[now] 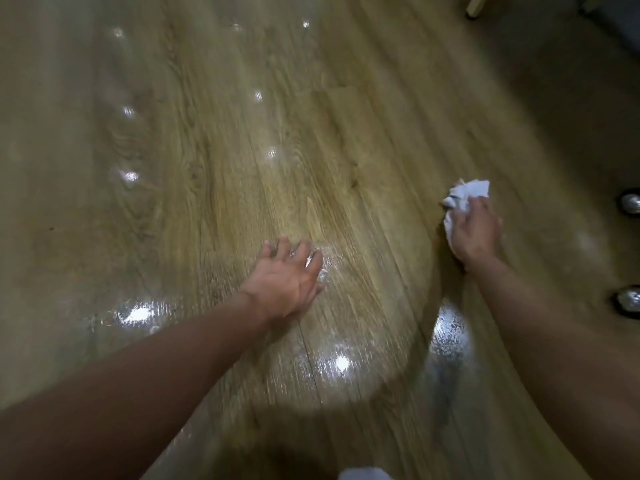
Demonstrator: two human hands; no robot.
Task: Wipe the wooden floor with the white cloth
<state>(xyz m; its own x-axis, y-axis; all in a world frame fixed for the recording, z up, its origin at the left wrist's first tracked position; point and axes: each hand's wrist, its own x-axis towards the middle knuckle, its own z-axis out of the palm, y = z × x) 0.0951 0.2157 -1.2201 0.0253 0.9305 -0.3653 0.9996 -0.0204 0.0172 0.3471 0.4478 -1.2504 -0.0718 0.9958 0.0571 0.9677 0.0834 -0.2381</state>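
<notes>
Right hand: the right hand (476,228), at the right of the frame, presses down on the crumpled white cloth (465,195), fingers curled over it and gripping it against the floor.
White cloth: bunched, mostly showing past the fingertips, touching the wooden floor (214,161) at centre right.
Left hand: the left hand (289,275), in the lower middle of the frame, lies flat with fingers spread, holding nothing; it looks to be bracing the person's weight on the boards.
Floor: glossy planks with many bright light reflections; whether the shine is wetness or only glare I cannot tell.
Other things: two shiny rounded metal fittings (630,202) at the right edge, a pale furniture leg (476,5) at the upper right, and a bit of white fabric (363,474) at the bottom edge.
Step in hand: wiping appears to be under way on the right side.
Risks: if the sheen is moisture, the bracing palm could slide. A balled cloth covers little and may leave streaks. A wide stroke to the right could knock the metal fittings.
</notes>
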